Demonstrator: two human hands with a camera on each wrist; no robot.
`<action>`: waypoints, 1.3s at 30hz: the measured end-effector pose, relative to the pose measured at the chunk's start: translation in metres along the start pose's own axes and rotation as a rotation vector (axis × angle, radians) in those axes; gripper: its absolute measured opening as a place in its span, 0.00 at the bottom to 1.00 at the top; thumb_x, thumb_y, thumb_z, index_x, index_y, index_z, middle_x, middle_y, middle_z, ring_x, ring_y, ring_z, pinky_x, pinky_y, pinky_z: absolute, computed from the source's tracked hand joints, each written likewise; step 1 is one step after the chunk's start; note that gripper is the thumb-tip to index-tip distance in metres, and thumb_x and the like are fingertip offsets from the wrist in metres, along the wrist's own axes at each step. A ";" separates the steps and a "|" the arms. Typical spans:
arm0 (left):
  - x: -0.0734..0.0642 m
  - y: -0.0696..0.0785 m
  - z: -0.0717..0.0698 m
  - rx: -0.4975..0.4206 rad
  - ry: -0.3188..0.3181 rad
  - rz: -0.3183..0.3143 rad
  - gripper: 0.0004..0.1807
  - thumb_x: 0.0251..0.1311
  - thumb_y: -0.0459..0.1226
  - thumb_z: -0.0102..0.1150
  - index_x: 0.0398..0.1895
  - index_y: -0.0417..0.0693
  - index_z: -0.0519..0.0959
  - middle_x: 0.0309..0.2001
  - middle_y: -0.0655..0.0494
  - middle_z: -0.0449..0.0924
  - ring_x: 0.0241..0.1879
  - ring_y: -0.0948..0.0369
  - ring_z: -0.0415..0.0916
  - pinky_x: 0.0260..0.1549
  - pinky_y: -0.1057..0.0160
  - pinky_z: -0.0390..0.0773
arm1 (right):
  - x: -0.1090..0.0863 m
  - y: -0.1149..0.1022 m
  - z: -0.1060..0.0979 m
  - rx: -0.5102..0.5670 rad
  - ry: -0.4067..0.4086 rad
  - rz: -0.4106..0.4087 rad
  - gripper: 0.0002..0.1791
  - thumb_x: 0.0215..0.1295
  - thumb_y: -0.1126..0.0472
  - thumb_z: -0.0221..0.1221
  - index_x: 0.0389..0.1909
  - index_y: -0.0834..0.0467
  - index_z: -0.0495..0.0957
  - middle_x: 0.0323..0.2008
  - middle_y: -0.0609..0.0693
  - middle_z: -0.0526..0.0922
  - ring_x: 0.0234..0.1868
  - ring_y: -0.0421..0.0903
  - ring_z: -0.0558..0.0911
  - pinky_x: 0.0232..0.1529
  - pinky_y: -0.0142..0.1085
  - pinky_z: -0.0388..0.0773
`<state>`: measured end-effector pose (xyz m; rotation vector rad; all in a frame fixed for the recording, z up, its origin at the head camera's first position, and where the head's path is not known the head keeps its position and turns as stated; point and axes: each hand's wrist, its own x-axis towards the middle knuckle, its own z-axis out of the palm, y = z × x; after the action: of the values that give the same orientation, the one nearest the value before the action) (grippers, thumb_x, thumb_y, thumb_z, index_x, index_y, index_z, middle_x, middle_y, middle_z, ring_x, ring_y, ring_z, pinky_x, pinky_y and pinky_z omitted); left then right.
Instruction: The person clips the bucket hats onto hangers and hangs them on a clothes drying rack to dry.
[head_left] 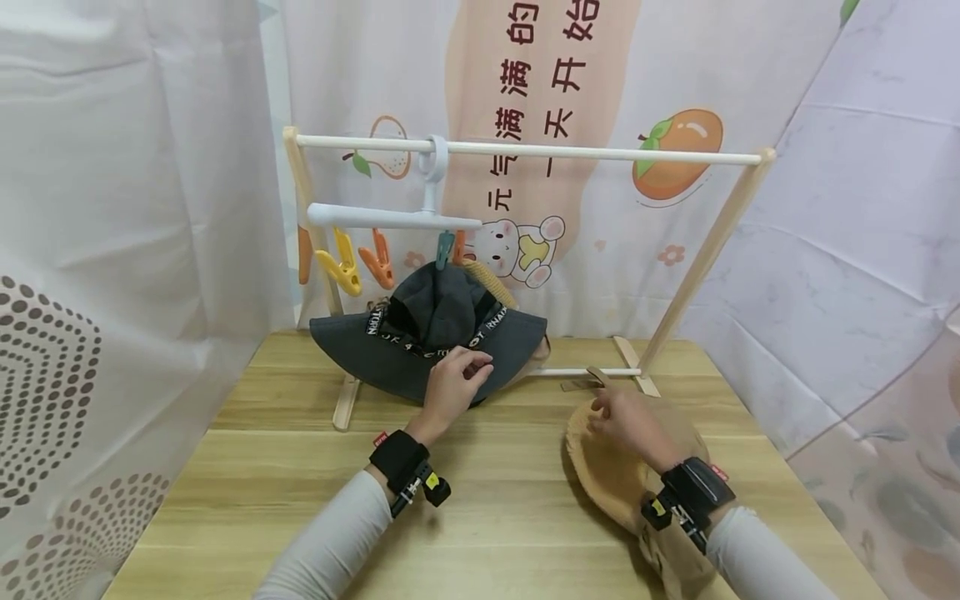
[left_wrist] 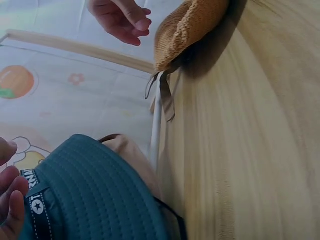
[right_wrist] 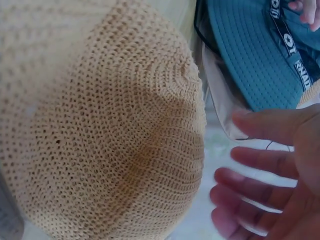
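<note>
A dark blue-grey bucket hat (head_left: 450, 312) with a lettered black band hangs below the white hanger (head_left: 397, 217), a teal clothespin (head_left: 445, 248) and an orange clothespin (head_left: 459, 247) at its crown. My left hand (head_left: 453, 383) is in front of its brim, fingers loosely bent, holding nothing. On the table's right side lies a tan knitted sun hat (head_left: 611, 475) with ribbon ties (left_wrist: 167, 95). Over that hat is my right hand (head_left: 630, 425); in the right wrist view its fingers (right_wrist: 260, 187) are spread beside the knit (right_wrist: 120, 125), with nothing between them.
The hanger hooks onto the rail of a wooden rack (head_left: 540, 151). A yellow clothespin (head_left: 341, 265) and another orange clothespin (head_left: 377, 260) hang at its left. Part of a straw-coloured knitted thing (head_left: 491, 283) shows behind the bucket hat. Printed curtains (head_left: 360, 67) surround the wooden table (head_left: 300, 492).
</note>
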<state>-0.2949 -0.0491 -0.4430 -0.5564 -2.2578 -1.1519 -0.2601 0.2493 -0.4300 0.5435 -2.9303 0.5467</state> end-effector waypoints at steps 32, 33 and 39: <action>-0.025 0.009 0.036 0.009 -0.145 -0.042 0.06 0.60 0.36 0.66 0.39 0.46 0.86 0.34 0.55 0.80 0.29 0.64 0.75 0.29 0.70 0.72 | -0.014 0.008 0.027 -0.073 -0.040 0.021 0.06 0.46 0.68 0.66 0.29 0.60 0.83 0.27 0.50 0.80 0.28 0.43 0.74 0.30 0.35 0.73; -0.026 0.008 0.038 0.011 -0.149 -0.043 0.06 0.60 0.36 0.65 0.39 0.45 0.86 0.34 0.55 0.80 0.29 0.63 0.75 0.29 0.70 0.72 | -0.013 0.009 0.028 -0.070 -0.054 0.026 0.06 0.45 0.69 0.65 0.28 0.60 0.83 0.27 0.50 0.81 0.28 0.43 0.75 0.29 0.36 0.73; -0.029 0.006 0.050 0.041 -0.230 -0.018 0.06 0.62 0.37 0.63 0.40 0.48 0.86 0.34 0.55 0.81 0.29 0.63 0.78 0.30 0.72 0.73 | -0.014 0.012 0.035 -0.066 -0.064 0.014 0.04 0.45 0.71 0.63 0.25 0.61 0.83 0.27 0.52 0.82 0.29 0.44 0.77 0.31 0.39 0.76</action>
<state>-0.2823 -0.0079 -0.4819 -0.6842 -2.4792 -1.0957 -0.2535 0.2518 -0.4688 0.5426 -3.0028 0.4396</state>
